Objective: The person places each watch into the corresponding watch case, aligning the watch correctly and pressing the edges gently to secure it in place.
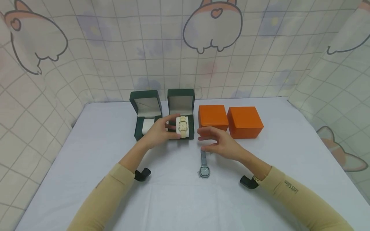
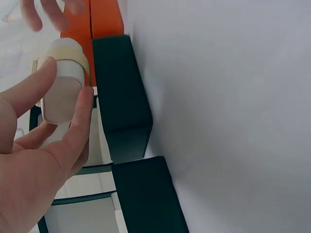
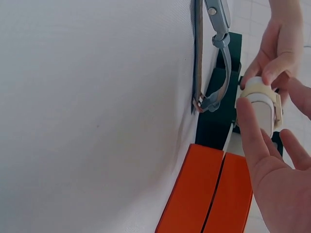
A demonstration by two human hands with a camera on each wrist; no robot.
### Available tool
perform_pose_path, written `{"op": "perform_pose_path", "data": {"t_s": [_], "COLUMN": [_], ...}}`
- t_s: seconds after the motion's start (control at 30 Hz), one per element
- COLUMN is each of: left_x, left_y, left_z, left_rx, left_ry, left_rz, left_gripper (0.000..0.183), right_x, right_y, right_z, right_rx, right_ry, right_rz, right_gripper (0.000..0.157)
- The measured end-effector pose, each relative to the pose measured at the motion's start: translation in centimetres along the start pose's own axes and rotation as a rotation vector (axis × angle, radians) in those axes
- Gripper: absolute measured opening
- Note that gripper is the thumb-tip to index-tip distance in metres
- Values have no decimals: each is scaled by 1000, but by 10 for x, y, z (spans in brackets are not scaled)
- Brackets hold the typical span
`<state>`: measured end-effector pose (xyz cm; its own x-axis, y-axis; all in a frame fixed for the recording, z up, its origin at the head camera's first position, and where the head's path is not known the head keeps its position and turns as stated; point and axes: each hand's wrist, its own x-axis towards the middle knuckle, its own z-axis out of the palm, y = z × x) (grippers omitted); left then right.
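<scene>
My left hand [image 1: 160,131] pinches the ends of a white watch cushion [image 2: 63,99] between thumb and fingers. A cream-strapped watch [image 1: 182,125] with a squarish case is wrapped around that cushion. Both are above the right-hand green watch box [image 1: 181,93], whose lid stands up. To the right of the cushion, my right hand [image 1: 224,143] hovers with loosely bent fingers and holds nothing. Below it on the table lies a grey-blue watch [image 1: 204,171], its strap stretched toward the right fingertips; the right wrist view shows them apart.
A second green box [image 1: 145,95], lid up, stands at the left with a white cushion [image 1: 148,125] inside. Two orange boxes [image 1: 213,115], both closed, stand side by side at the right. White cloth covers the table [image 1: 173,202]; a patterned curtain [image 1: 162,41] hangs behind.
</scene>
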<state>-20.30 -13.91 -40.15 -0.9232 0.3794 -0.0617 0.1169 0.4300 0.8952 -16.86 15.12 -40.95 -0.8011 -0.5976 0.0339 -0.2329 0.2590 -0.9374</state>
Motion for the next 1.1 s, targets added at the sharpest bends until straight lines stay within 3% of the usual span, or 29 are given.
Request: {"op": "perform_pose_path", "data": {"t_s": [0.43,1.1], "left_x": [15,27], "left_y": [-3,0], "left_z": [-10,-6], "left_rx": [46,146], "left_ry": [7,-15], "left_rz": [-24,-14], "left_gripper": [81,83], "right_x": [1,3], "right_y": [-4,-4], "right_z": [2,1], "right_rx": [-14,-8], "right_ry": [-24,-38], "right_rz": [25,15], "right_gripper": [63,62]}}
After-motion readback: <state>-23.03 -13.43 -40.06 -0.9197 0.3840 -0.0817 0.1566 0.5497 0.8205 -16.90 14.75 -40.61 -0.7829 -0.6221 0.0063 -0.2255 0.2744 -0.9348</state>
